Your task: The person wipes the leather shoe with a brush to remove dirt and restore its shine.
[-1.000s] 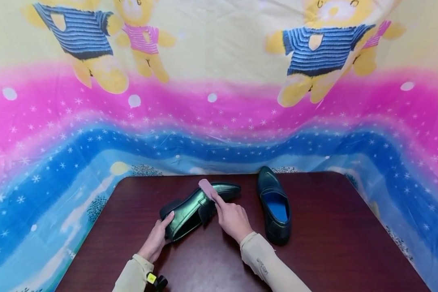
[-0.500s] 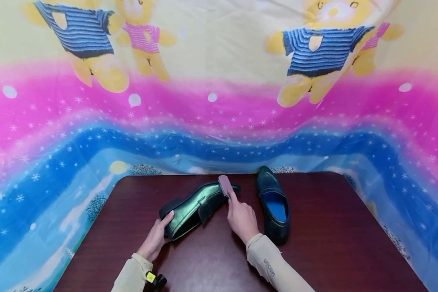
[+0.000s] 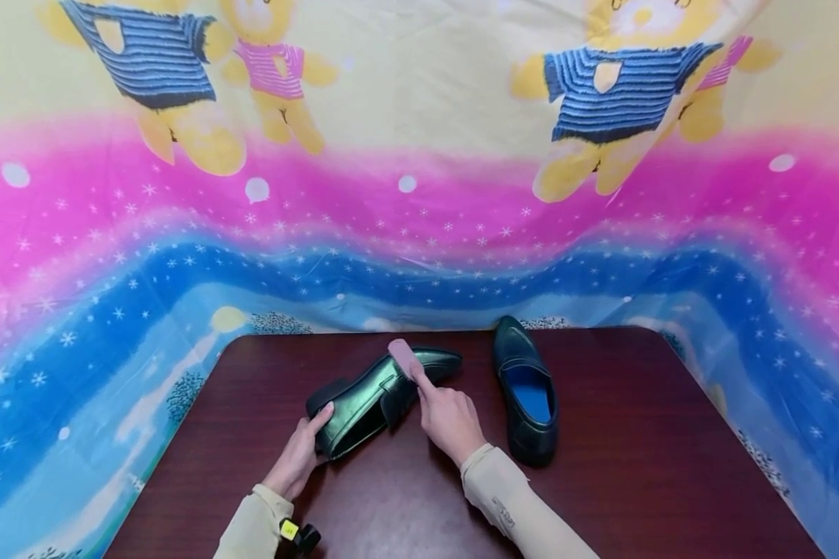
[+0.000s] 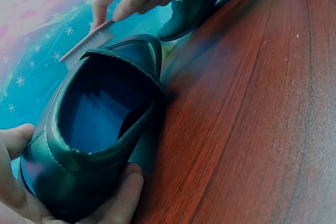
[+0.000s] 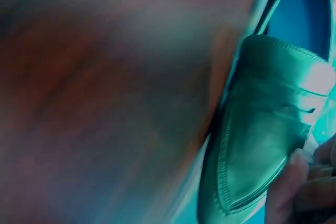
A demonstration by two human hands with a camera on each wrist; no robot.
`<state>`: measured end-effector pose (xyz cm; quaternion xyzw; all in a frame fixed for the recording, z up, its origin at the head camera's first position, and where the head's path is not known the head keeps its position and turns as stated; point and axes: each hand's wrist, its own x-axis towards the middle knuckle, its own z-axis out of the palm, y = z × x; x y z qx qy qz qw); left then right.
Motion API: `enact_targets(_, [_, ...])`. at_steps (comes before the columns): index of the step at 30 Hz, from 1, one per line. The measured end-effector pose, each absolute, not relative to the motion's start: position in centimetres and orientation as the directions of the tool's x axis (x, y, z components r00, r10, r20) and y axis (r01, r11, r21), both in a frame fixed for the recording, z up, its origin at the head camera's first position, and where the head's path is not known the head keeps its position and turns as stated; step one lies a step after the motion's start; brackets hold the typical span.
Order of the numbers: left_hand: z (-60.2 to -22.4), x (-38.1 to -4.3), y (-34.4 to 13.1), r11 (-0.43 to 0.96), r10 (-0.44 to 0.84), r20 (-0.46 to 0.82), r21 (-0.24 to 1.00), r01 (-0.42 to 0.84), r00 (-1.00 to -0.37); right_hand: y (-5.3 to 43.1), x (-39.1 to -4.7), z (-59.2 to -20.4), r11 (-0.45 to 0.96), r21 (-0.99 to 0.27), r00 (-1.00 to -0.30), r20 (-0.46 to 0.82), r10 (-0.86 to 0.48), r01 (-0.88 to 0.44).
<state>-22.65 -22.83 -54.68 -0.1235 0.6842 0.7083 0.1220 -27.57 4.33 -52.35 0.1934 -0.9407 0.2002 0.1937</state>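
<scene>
A dark green loafer (image 3: 353,415) is tipped on its side, toe toward the back right. My left hand (image 3: 297,462) grips it by the heel, thumb on one side and fingers on the other, as the left wrist view shows. In my right hand (image 3: 450,423) is a small pink-backed brush (image 3: 402,359), index finger stretched along it. Pale bristles of the brush (image 4: 89,44) meet the side of the loafer's front part. The right wrist view has the loafer's upper (image 5: 257,135) close up, with my right fingers (image 5: 294,182) beside it; the brush is mostly hidden there.
A matching loafer (image 3: 531,442) with a blue insole stands upright to the right, its toe at the table's back edge. The dark red-brown table (image 3: 636,435) is backed by a cloth (image 3: 419,233) printed with bears. A small black device (image 3: 308,538) sits at my left wrist.
The right hand slid the brush toward the loafer's toe, then back toward the middle of the shoe. The left hand and both loafers have stayed in place.
</scene>
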Motion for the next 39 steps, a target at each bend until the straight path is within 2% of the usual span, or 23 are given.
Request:
enact_targets(6, [-54.7,-22.5,-22.8,-0.038,-0.016,-0.34,0.94,-0.339,-0.94,5.7,-28.0,-53.1,0.89,-0.348,-0.903,0.406,-0.14,-0.295])
enact_targets(10, [-54.6,-22.3,-22.9,-0.036,-0.023,-0.342,0.939,-0.341,-0.94,5.7,-28.0,-52.8,0.882,-0.387,-0.925,0.359,-0.124,-0.268])
enact_targets(15, [-54.7,-22.2,-23.0,-0.042,-0.021,-0.345,0.938,-0.344,-0.938,5.1,-27.7,-52.4,0.834,-0.403,-0.895,0.392,-0.215,-0.376])
enact_targets(19, [-54.7,-22.2,-23.1,-0.05,-0.024,-0.343,0.938,-0.342,-0.939,4.2,-27.5,-51.9,0.786,-0.323,-0.823,0.426,-0.377,-0.527])
enact_targets(22, [-54.8,-22.2,-23.0,-0.054,-0.02,-0.342,0.939,-0.34,-0.94,3.7,-27.6,-51.9,0.778,-0.283,-0.801,0.422,-0.424,-0.561])
enact_targets(28, [-54.8,-22.4,-22.8,-0.047,-0.023,-0.344,0.938,-0.343,-0.939,4.3,-28.0,-52.8,0.823,-0.32,-0.858,0.386,-0.339,-0.469])
enact_targets(35, [-54.6,-22.7,-23.0,-0.014,0.002,-0.349,0.937,-0.349,-0.937,5.7,-28.1,-53.5,0.878,-0.363,-0.916,0.361,-0.176,-0.312])
enact_targets(39, [-54.5,-22.7,-23.0,-0.023,-0.002,-0.349,0.937,-0.349,-0.937,5.9,-28.0,-53.5,0.881,-0.391,-0.937,0.32,-0.142,-0.268])
